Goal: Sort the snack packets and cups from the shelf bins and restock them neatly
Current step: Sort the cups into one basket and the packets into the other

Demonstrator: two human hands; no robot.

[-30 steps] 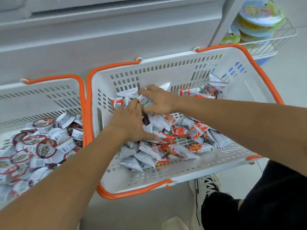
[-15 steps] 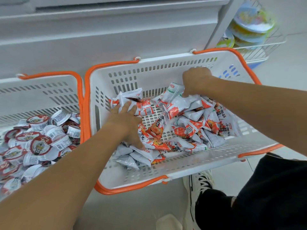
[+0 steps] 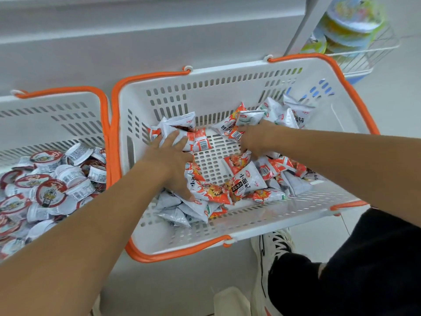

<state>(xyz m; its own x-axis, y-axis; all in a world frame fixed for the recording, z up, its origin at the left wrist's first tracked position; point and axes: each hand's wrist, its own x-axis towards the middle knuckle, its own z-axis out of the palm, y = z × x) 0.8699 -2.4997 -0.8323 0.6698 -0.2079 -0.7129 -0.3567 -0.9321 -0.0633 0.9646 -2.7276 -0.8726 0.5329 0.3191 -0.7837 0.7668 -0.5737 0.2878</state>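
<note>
Head view: nearest, a white sneaker (image 3: 271, 252) stands below the right forearm. Both hands work inside the white bin (image 3: 227, 87) with its orange rim. The left hand (image 3: 172, 156) lies flat, fingers spread wide, pressing snack packets (image 3: 205, 192) along the bin's left wall. The right hand (image 3: 255, 139) has curled fingers gripping packets at the back. Between the hands, bare slotted floor shows. Printing on the packets is too small to read. Left of the left hand, a second bin (image 3: 45, 115) holds sealed cups (image 3: 50, 192).
</note>
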